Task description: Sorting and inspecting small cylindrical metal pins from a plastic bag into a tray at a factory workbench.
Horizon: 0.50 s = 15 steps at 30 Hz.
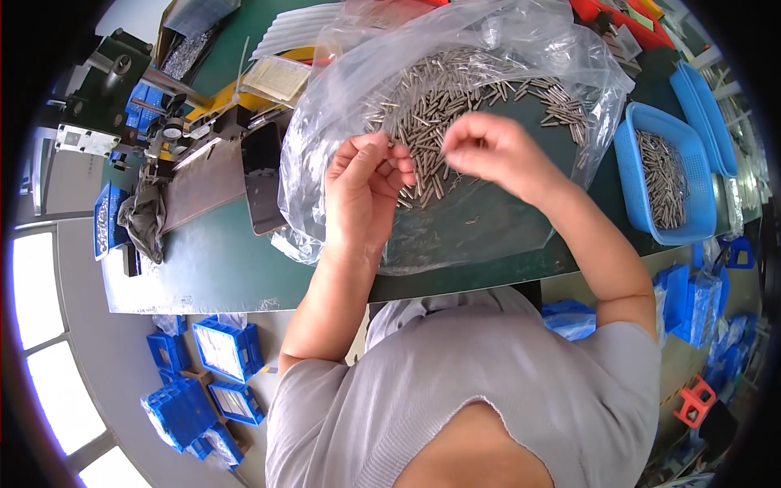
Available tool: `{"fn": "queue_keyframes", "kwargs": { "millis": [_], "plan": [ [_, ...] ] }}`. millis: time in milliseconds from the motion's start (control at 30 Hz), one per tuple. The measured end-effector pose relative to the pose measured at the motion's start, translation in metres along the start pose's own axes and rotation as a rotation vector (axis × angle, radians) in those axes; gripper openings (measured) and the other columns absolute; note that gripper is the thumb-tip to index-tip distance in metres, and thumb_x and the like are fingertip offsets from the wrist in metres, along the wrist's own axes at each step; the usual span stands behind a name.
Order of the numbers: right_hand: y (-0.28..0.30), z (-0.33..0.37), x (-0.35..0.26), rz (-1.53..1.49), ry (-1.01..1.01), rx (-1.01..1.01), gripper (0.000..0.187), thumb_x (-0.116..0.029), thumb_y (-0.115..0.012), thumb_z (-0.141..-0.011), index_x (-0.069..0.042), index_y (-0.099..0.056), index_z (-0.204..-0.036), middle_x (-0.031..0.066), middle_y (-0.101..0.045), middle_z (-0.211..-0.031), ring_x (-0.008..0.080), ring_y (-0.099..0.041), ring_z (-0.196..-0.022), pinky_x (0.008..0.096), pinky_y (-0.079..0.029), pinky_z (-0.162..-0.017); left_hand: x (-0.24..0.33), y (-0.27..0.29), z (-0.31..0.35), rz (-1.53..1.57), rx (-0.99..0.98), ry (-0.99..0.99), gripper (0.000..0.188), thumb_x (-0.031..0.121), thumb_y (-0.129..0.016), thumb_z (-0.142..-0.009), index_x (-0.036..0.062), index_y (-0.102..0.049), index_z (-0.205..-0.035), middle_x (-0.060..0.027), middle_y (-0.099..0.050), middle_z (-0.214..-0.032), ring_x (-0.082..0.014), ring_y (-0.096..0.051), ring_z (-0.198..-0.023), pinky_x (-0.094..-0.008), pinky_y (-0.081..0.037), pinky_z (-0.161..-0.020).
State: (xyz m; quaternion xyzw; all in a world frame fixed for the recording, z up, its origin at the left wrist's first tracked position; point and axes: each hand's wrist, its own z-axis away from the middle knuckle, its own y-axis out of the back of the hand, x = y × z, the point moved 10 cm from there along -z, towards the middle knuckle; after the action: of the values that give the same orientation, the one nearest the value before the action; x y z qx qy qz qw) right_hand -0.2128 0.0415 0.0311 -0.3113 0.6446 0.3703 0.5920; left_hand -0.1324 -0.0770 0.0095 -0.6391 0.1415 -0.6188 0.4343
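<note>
My left hand (363,183) is raised over the near left side of a heap of slim metal pins (443,102). Its thumb and fingertips pinch a small metal part (391,142), mostly covered by the fingers. To the right, my right hand (498,154) hovers just off the heap with fingers curled inward. Motion smears those fingertips, so whether anything is between them cannot be made out. The pins lie on a large clear plastic bag (480,244) spread over the green table. A few thin loose pieces (472,220) lie on the plastic near me.
A blue plastic basket (704,207) of similar pins stands at the right, beside a second blue basket (691,98). A dark flat tray (262,179) and a bench device with a dial (173,128) occupy the left. Blue crates (228,350) stand on the floor.
</note>
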Motion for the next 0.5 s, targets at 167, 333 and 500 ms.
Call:
{"fn": "queue_keyframes", "kwargs": {
  "millis": [167, 333, 500],
  "plan": [
    [-0.058, 0.012, -0.027, 0.618, 0.421, -0.124, 0.017, -0.013, -0.066, -0.072, -0.013, -0.063, -0.089, 0.0066, -0.056, -0.077, 0.0253, -0.059, -0.067, 0.0364, -0.048, -0.058, -0.002, -0.001, 0.000, 0.034, -0.024, 0.024, 0.008, 0.008, -0.052, -0.089, 0.0012, -0.057, -0.090, -0.0143, -0.062, -0.080, -0.0211, -0.060, -0.067, -0.0314, -0.051, -0.061],
    [-0.055, 0.006, -0.029, 0.970, 0.481, -0.050, 0.012, -0.016, -0.064, -0.074, -0.014, -0.061, -0.085, 0.0059, -0.053, -0.071, 0.0259, -0.059, -0.067, 0.0379, -0.049, -0.055, -0.004, 0.000, 0.000, 0.045, -0.038, 0.059, 0.010, 0.009, -0.052, -0.090, 0.0012, -0.057, -0.091, -0.0144, -0.062, -0.080, -0.0208, -0.061, -0.068, -0.0315, -0.052, -0.060],
    [-0.027, 0.004, -0.025, 0.971, 0.398, 0.038, 0.010, -0.014, -0.063, -0.076, -0.010, -0.060, -0.084, 0.0069, -0.054, -0.073, 0.0267, -0.059, -0.069, 0.0376, -0.049, -0.059, -0.008, -0.001, 0.000, 0.051, -0.040, 0.085, 0.010, 0.010, -0.052, -0.090, 0.0012, -0.057, -0.092, -0.0139, -0.063, -0.080, -0.0205, -0.061, -0.067, -0.0313, -0.052, -0.061]
  ]
}}
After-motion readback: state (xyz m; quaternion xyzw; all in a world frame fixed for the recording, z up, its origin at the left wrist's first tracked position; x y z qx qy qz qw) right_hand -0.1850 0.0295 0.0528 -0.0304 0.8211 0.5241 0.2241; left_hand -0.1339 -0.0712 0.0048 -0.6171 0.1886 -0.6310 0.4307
